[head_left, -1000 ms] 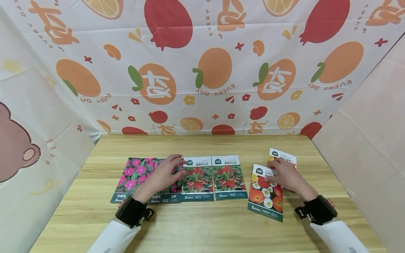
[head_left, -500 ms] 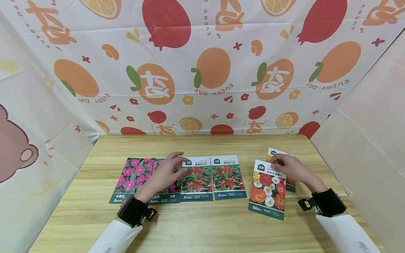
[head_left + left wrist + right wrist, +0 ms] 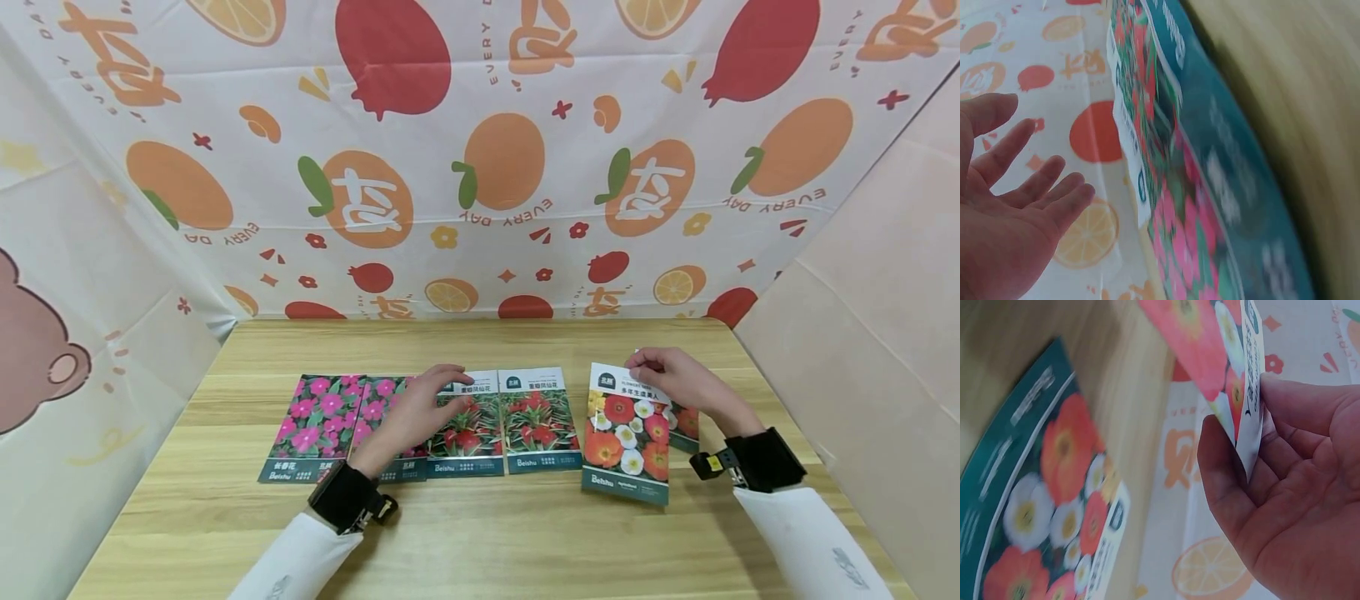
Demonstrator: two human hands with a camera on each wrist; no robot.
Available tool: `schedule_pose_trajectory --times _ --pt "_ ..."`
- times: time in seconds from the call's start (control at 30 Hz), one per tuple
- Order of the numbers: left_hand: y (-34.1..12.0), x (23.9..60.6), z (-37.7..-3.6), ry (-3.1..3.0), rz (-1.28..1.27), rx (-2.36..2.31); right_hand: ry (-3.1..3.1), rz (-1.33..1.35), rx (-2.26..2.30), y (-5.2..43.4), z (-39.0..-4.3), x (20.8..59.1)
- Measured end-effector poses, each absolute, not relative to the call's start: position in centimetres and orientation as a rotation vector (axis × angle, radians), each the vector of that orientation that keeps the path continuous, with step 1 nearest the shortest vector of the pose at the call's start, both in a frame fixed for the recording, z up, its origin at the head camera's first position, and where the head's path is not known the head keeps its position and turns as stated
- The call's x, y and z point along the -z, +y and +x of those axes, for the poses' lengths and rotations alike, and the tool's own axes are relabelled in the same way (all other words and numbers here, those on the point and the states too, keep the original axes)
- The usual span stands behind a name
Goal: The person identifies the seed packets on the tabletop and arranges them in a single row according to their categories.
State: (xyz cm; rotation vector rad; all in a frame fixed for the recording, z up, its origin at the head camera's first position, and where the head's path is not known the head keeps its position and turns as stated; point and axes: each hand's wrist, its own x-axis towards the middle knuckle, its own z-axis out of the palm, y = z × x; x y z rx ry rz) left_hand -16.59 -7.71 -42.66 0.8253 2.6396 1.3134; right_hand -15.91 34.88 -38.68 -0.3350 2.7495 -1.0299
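My right hand [image 3: 686, 387] pinches the top right corner of a poppy seed packet [image 3: 626, 433] with orange, red and white flowers. In the right wrist view, thumb and fingers hold that packet's edge, and the lower part looks lifted. Partly hidden behind it lies a second poppy packet [image 3: 685, 427] on the table. My left hand [image 3: 416, 412] hovers over the row, fingers spread and holding nothing. Below it are a red-flower seed packet [image 3: 480, 433] and a pink-flower seed packet [image 3: 375, 408], partly covered by the hand and wrist.
Another red-flower packet [image 3: 542, 429] stands in the row's right end, and another pink-flower packet [image 3: 318, 417] at its left end. The wooden table [image 3: 480, 533] meets a fruit-print cloth [image 3: 510, 275] at the back, with pale cloth walls at both sides.
My right hand has raised the front poppy packet and brought it slightly left and away from me. My left hand has shifted right, over the nearer red-flower packet.
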Motion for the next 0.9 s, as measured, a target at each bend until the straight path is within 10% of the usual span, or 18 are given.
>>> schedule_pose_trajectory --times 0.9 --pt "-2.0 43.9 -15.8 2.038 0.501 -1.765 2.779 -0.403 1.203 25.0 -19.2 38.5"
